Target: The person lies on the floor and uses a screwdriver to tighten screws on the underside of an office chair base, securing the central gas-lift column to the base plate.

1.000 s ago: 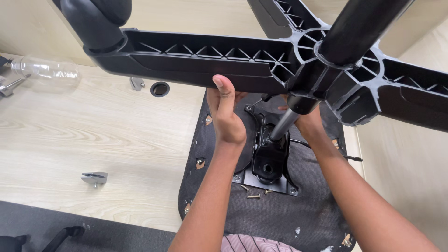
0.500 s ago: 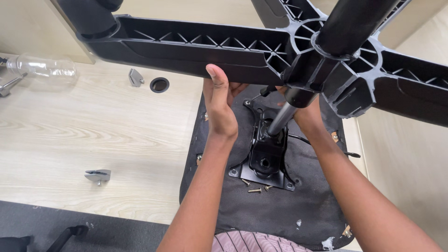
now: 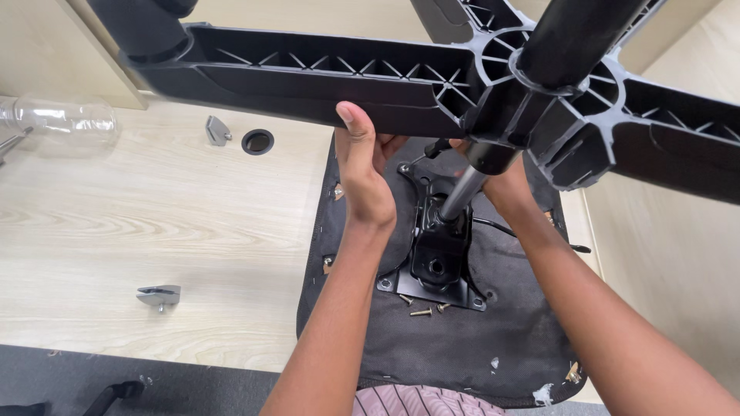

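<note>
A black plastic star-shaped chair base (image 3: pixel 324 77) hangs upside-down near the camera, its chrome gas cylinder (image 3: pixel 462 192) pointing down into the black metal mechanism plate (image 3: pixel 435 262) bolted to the underside of a black seat (image 3: pixel 462 347). My left hand (image 3: pixel 362 166) grips the lower edge of one base leg, thumb up. My right hand (image 3: pixel 505 185) is mostly hidden behind the hub and cylinder and seems to hold the base from below. Loose screws (image 3: pixel 422 308) lie by the plate's near edge.
The seat lies on a light wooden surface. On it are a clear plastic bottle (image 3: pixel 65 119) at far left, a black ring (image 3: pixel 257 142), a small grey metal bracket (image 3: pixel 217 129) and another bracket (image 3: pixel 159 295). A dark floor strip runs along the bottom left.
The chair base has shifted slightly up and left in view, and both hands have moved with it. The cylinder stays seated in the mechanism plate.
</note>
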